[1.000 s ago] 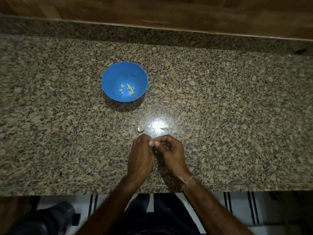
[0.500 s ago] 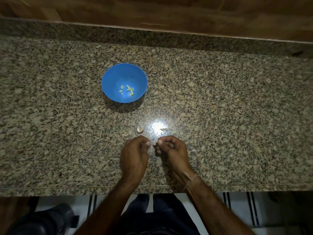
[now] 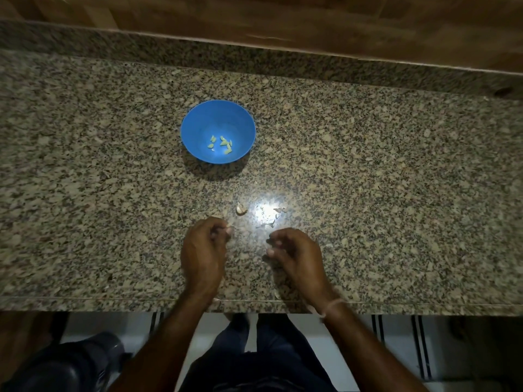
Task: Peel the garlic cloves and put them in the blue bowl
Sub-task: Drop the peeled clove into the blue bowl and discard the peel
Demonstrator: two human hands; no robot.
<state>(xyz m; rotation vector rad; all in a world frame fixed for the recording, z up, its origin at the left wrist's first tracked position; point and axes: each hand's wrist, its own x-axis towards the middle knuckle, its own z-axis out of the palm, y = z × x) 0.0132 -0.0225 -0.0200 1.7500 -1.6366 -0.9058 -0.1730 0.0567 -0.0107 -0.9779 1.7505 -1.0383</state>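
The blue bowl (image 3: 198, 120) stands on the granite counter with several peeled pale garlic cloves (image 3: 222, 144) inside. My left hand (image 3: 202, 250) is in front of the bowl, its fingertips pinching a small pale garlic clove (image 3: 228, 230). My right hand (image 3: 295, 257) hovers to the right of it, a hand's width away, with fingers loosely curled and nothing visible in them. One unpeeled clove (image 3: 241, 208) lies on the counter just beyond my left fingertips.
Thin peel scraps (image 3: 266, 225) lie near a bright light reflection (image 3: 264, 209) between the hands and the bowl. The counter's front edge (image 3: 113, 302) runs under my wrists. A raised granite ledge (image 3: 254, 60) and a wooden wall close the back.
My hands were joined over the clove; they have pulled apart, the left keeping the clove and the right moving rightward. A new peel scrap lies between them.
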